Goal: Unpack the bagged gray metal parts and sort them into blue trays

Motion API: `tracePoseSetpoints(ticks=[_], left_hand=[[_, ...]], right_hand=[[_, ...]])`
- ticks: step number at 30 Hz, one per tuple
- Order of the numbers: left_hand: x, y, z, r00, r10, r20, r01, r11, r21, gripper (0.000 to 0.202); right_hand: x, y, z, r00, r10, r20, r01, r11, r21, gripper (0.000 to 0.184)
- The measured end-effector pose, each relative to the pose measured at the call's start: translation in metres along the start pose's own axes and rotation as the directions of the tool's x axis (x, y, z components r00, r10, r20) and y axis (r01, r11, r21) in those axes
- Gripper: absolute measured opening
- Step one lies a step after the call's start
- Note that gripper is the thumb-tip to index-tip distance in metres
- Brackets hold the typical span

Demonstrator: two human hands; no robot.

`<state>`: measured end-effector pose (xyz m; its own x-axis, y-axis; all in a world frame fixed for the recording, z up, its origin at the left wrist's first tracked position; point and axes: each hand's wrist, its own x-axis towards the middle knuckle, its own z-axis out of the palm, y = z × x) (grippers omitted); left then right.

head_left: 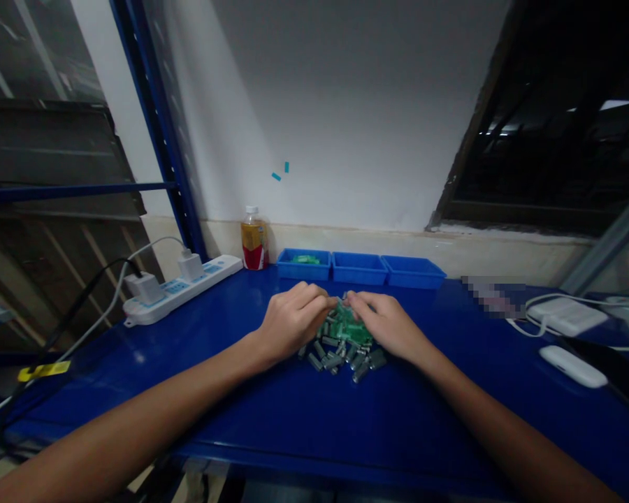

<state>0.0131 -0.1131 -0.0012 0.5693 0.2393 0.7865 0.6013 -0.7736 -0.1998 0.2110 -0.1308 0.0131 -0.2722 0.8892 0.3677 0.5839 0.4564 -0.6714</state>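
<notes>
Above a pile at the table's middle, my left hand (295, 318) and my right hand (386, 323) meet with pinched fingertips. Something small with a silvery glint shows between them, too small to name. Both hands are closed. Under and between my hands lie flat green translucent pieces (350, 330), partly covered by the fingers. Several small grey metal pieces, short and oblong, are scattered on the near side, such as one grey metal piece (361, 371).
On the blue table (304, 419), three blue trays line the wall; the left tray (288, 270) holds green pieces. Left stand a drink bottle (254, 241) and a power strip (189, 286) with cables. A white case (572, 366) and a white adapter (569, 316) lie right.
</notes>
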Motion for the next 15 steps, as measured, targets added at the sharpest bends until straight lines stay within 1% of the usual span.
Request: tracePoseSetpoints(ticks=[2,3,5,6,7,8,9,10,11,12,13,14,15], left_hand=[[0.000,0.004,-0.001,0.998,0.068,0.007,-0.068,0.998,-0.006,0.013],[0.000,0.006,-0.001,0.995,0.094,0.017,-0.094,0.995,-0.011,0.013],[-0.001,0.010,-0.001,0.991,0.123,0.057,-0.121,0.992,-0.041,0.015],[-0.001,0.011,-0.001,0.989,0.122,0.087,-0.117,0.991,-0.068,0.017],[0.000,0.013,-0.001,0.987,0.106,0.121,-0.094,0.990,-0.102,0.018],[0.000,0.014,0.000,0.985,0.069,0.159,-0.046,0.989,-0.142,0.019],[0.001,0.014,0.001,0.980,0.007,0.201,0.032,0.981,-0.191,0.019],[0.003,0.015,0.002,0.967,-0.076,0.243,0.140,0.957,-0.254,0.019],[0.004,0.015,0.003,0.940,-0.177,0.291,0.273,0.902,-0.334,0.020],[0.006,0.015,0.004,0.893,-0.280,0.353,0.420,0.801,-0.426,0.025],[0.007,0.014,0.006,0.826,-0.368,0.427,0.557,0.653,-0.514,0.031],[0.008,0.013,0.008,0.750,-0.432,0.500,0.661,0.472,-0.583,0.039],[0.009,0.012,0.009,0.681,-0.471,0.560,0.720,0.291,-0.630,0.044]], right_hand=[[0.000,-0.002,0.004,0.996,0.092,-0.019,-0.087,0.977,0.195,0.031],[0.000,-0.002,0.007,0.989,0.141,-0.034,-0.124,0.945,0.304,0.029],[0.002,0.002,0.012,0.967,0.245,-0.066,-0.180,0.847,0.501,0.042],[0.003,0.005,0.014,0.954,0.289,-0.080,-0.192,0.795,0.575,0.048],[0.004,0.008,0.015,0.942,0.322,-0.095,-0.193,0.751,0.632,0.051],[0.005,0.011,0.015,0.933,0.342,-0.113,-0.182,0.719,0.671,0.050],[0.006,0.013,0.015,0.927,0.347,-0.143,-0.159,0.708,0.688,0.048],[0.006,0.014,0.014,0.924,0.330,-0.192,-0.120,0.728,0.675,0.042],[0.005,0.015,0.013,0.925,0.278,-0.259,-0.062,0.783,0.619,0.033],[0.004,0.014,0.013,0.926,0.180,-0.331,0.017,0.858,0.513,0.022],[0.001,0.012,0.012,0.922,0.035,-0.386,0.114,0.927,0.357,0.012],[-0.002,0.009,0.012,0.907,-0.138,-0.397,0.221,0.960,0.170,0.007],[-0.005,0.007,0.013,0.882,-0.308,-0.356,0.325,0.946,-0.014,0.011]])
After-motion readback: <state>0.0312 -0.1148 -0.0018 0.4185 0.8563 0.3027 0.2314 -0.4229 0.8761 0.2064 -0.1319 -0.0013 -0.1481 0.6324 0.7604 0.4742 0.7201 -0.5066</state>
